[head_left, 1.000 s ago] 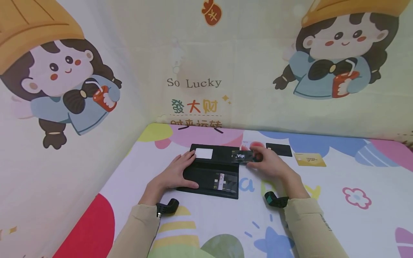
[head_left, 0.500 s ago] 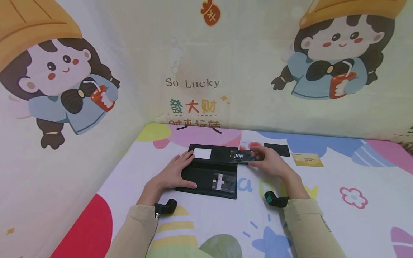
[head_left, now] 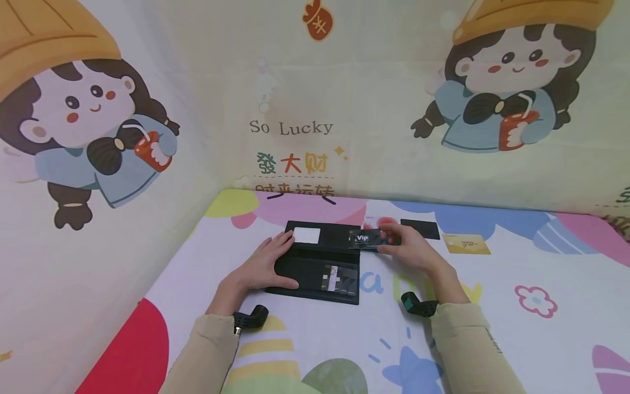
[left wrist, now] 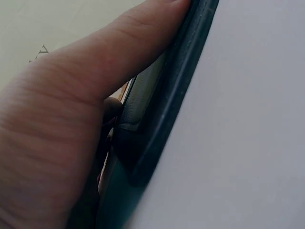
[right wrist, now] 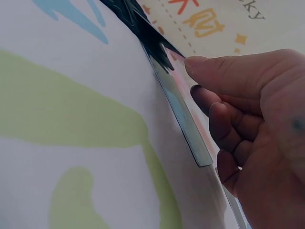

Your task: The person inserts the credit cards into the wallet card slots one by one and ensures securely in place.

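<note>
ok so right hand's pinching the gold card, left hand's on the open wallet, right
Wrong card: the head view shows the right hand pinching the black Vip card, with the gold card lying farther right. The left hand is on the open wallet.

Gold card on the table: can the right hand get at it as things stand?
Probably not right away: the right hand is pinching the Vip card. With that released, the way looks free; the gold card lies nearby, nothing on top.
</note>
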`<state>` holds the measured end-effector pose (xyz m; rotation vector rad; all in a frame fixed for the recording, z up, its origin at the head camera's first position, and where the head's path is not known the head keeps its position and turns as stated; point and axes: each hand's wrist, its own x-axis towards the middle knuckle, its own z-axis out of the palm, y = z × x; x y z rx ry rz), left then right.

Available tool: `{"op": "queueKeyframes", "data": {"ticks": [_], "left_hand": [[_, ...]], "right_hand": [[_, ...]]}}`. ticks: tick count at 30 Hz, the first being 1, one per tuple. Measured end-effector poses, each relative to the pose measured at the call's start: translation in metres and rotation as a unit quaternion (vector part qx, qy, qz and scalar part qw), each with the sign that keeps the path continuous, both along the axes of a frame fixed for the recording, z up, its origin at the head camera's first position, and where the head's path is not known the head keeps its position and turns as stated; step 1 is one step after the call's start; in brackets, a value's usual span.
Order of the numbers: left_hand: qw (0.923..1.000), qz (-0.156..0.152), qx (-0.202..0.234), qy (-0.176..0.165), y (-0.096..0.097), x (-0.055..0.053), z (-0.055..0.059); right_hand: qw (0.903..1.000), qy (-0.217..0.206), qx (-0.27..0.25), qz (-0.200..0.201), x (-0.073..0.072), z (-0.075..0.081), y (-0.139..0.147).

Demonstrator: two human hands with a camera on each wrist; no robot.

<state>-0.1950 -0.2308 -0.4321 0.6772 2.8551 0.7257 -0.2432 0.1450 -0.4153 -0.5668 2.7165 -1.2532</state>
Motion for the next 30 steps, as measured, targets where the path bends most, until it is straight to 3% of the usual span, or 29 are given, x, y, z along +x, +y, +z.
{"op": "queueKeyframes", "data": {"ticks": [18, 30], "left_hand": [[1.0, -0.004, 0.005, 0.001, 0.0, 0.001, 0.001], [0.9999, -0.01, 0.001, 0.009, -0.001, 0.0, 0.0]], "right_hand": [[0.999, 0.037, 0.006, 0.025, -0.001, -0.005, -0.007], [0.9992, 0.03, 0.023, 0.011, 0.003, -0.005, -0.017]]}}
